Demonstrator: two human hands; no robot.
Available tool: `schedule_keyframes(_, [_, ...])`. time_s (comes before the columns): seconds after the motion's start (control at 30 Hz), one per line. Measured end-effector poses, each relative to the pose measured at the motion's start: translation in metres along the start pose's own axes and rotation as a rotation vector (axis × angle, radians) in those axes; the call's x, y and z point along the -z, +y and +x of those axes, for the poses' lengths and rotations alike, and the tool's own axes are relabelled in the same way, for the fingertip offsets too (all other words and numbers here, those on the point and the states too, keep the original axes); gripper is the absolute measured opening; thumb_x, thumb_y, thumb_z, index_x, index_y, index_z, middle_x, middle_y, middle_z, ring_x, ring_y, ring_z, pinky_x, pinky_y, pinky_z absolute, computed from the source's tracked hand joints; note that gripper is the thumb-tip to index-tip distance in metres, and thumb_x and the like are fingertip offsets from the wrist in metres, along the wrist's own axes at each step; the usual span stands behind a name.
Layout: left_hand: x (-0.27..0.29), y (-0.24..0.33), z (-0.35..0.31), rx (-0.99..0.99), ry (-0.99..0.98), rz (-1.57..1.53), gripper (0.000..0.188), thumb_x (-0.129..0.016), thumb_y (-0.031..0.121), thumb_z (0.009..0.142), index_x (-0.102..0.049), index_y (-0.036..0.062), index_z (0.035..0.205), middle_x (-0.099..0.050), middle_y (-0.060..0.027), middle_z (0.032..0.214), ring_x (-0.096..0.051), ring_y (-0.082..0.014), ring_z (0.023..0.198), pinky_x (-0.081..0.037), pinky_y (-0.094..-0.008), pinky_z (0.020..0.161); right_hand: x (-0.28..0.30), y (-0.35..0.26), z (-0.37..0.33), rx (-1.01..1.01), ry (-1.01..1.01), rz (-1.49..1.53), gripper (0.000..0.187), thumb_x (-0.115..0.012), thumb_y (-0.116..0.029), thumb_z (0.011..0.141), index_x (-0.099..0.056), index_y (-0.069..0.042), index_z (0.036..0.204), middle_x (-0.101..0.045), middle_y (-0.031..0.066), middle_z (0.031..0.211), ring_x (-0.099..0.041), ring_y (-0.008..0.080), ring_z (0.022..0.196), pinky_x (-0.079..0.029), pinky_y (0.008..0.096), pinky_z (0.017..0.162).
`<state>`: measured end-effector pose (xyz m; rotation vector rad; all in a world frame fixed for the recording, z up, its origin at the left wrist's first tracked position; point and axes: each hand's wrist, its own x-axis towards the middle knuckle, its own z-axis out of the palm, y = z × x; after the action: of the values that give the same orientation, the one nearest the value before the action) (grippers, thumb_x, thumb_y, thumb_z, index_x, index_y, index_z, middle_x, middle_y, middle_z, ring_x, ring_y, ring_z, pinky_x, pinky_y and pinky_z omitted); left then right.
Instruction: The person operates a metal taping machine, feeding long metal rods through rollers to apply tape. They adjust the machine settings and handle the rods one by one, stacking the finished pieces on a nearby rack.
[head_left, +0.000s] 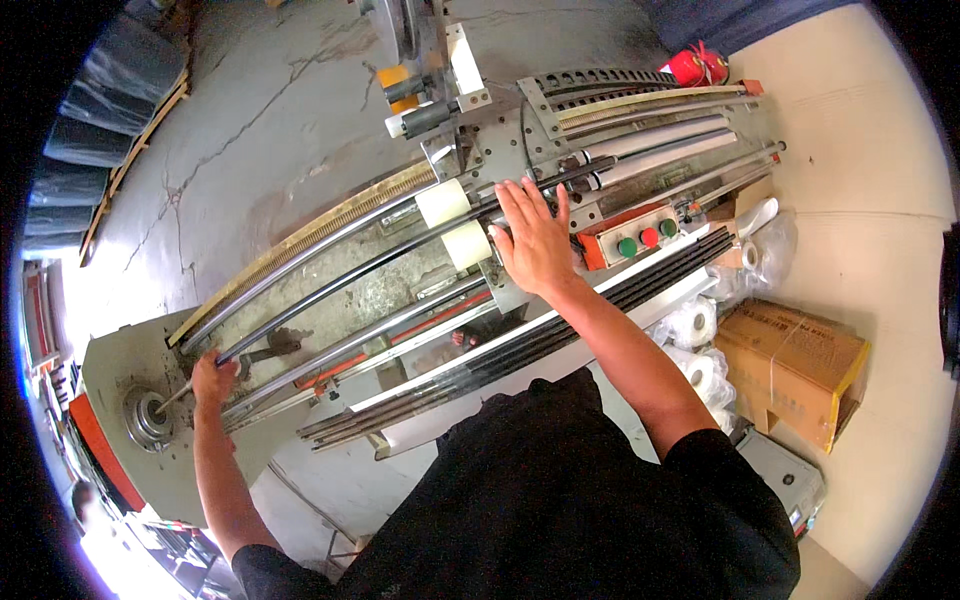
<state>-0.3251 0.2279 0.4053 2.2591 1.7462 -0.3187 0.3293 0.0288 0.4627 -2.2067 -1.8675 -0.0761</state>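
Both hands on the roller machine, shaft seated at one end.

The left hand (213,378) has its fingers closed around the end of a long dark shaft (400,262), just beside the round bearing hub (148,416) in the side plate. The right hand (535,243) lies flat, fingers spread wide, touching the shaft beside two cream roll cores (455,225). The cores appear already threaded on; judging by the grip, the left end is not yet locked. A control box (632,238) sits near.
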Motion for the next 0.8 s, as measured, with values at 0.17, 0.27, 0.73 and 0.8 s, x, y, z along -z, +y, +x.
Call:
schedule_keyframes(0.17, [-0.005,-0.015,0.003,-0.018,-0.032,0.023,0.045,-0.083,0.04,0.076,-0.072,0.0045,0.101,-0.074,-0.0221,0.093,-0.071,-0.0429,0.091,-0.055,-0.051,0.078,-0.004,-0.001,0.0,-0.009,0.03,0.017,0.058,-0.061,-0.036,0.1,-0.052,-0.007,0.15,-0.055,0.0106,0.15,-0.043,0.0299,0.146,-0.014,0.0641,0.124])
schedule_keyframes(0.27, [0.011,0.087,0.006,-0.094,-0.087,-0.005,0.047,-0.085,0.041,0.076,-0.072,0.0065,0.105,-0.075,-0.0196,0.096,-0.072,-0.0414,0.093,-0.056,-0.0493,0.081,-0.003,-0.001,-0.003,-0.018,0.03,0.015,0.058,-0.061,-0.036,0.1,-0.052,-0.007,0.15,-0.055,0.0106,0.15,-0.043,0.0299,0.146,-0.014,0.0635,0.124])
schedule_keyframes(0.73, [0.019,0.433,0.03,-0.369,-0.145,-0.097,0.048,-0.082,0.038,0.084,-0.061,0.0098,0.117,-0.076,-0.0143,0.105,-0.074,-0.0369,0.099,-0.058,-0.0501,0.084,-0.01,-0.006,-0.001,0.042,0.043,-0.064,0.057,-0.061,-0.037,0.1,-0.053,-0.006,0.147,-0.056,0.0121,0.149,-0.044,0.0301,0.146,-0.015,0.0657,0.123])
schedule_keyframes(0.8, [0.021,0.443,0.03,-0.386,-0.113,-0.107,0.043,-0.08,0.039,0.086,-0.062,0.0099,0.111,-0.077,-0.0132,0.102,-0.073,-0.0381,0.099,-0.058,-0.0521,0.084,-0.008,-0.01,0.0,0.042,0.035,-0.059,0.057,-0.062,-0.036,0.1,-0.053,-0.006,0.147,-0.056,0.0117,0.149,-0.044,0.0296,0.146,-0.015,0.0643,0.123])
